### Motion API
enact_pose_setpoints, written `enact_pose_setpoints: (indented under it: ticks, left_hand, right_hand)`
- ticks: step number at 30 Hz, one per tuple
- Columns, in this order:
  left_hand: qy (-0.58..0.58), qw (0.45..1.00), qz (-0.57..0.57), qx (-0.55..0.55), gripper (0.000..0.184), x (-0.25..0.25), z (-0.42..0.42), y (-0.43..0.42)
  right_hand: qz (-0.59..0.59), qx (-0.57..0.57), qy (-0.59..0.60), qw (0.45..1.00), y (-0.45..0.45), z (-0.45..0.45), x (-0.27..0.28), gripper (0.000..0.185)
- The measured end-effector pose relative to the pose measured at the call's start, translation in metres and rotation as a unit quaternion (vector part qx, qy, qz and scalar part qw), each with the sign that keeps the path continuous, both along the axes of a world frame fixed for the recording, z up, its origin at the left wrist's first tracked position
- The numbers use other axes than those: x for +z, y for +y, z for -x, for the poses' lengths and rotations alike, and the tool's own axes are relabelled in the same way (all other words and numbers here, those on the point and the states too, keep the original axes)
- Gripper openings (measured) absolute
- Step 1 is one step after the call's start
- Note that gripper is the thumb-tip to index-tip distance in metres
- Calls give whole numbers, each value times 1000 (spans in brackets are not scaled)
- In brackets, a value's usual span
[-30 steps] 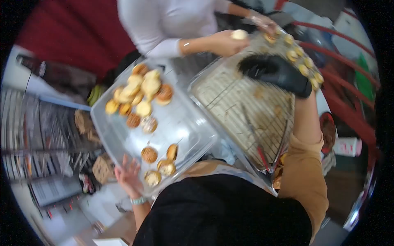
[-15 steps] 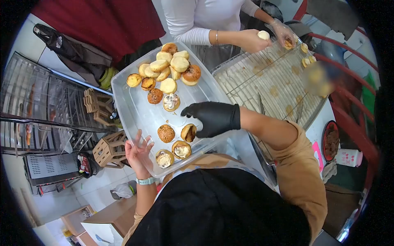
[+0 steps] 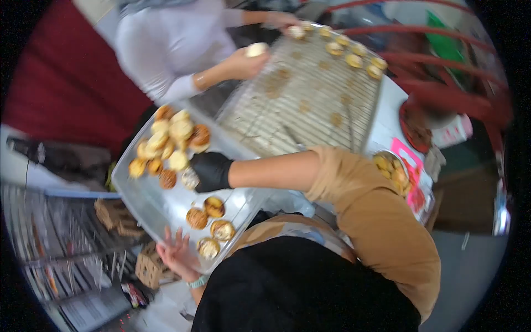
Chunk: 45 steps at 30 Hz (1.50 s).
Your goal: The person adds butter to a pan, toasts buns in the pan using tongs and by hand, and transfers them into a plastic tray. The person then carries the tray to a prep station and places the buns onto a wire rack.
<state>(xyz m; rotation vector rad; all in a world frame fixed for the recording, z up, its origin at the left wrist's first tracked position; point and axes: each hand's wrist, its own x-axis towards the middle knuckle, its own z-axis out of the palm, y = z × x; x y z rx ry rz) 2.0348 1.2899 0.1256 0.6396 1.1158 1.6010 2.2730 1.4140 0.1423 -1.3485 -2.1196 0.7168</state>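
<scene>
My right hand [image 3: 209, 170], in a black glove, is over the clear plastic tub [image 3: 166, 200]. Its fingers are closed at a cream-topped bun half [image 3: 190, 178], partly covering it; motion blurs the grip. My left hand [image 3: 178, 253], bare with a pale watch band, is at the tub's near left edge, its fingers spread. Nearest me in the tub lie a browned bun piece [image 3: 197, 218], a hollowed half [image 3: 214, 207] and two cream-topped halves, one of them a filled half [image 3: 222, 229]. A pile of bun halves [image 3: 180, 130] fills the far end.
Beyond the tub, a co-worker's hand [image 3: 249, 62] holds something pale above a wire rack tray [image 3: 310, 94] with several small filled pieces. To the right are a bowl of yellow pieces [image 3: 391, 171] and a pink item [image 3: 408, 152]. Wooden stools [image 3: 148, 264] stand left.
My right hand has moved from beside the hollowed half to the cream-topped half farther up the tub. The view has swung right, and my left hand stays by the edge.
</scene>
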Motion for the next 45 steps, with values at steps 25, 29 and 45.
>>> enact_pose_setpoints:
  ticks: [25, 29, 45]
  left_hand:
    - [54, 997, 59, -22, 42, 12, 4, 5]
    - [61, 997, 38, -12, 14, 16, -5, 2]
    - [-20, 1000, 11, 3, 14, 26, -19, -3]
  right_hand:
    - [-90, -539, -256, 798, -89, -501, -47, 68]
    - [-21, -269, 49, 962, -58, -296, 91, 39]
    - [-50, -28, -93, 994, 10, 7, 34, 33]
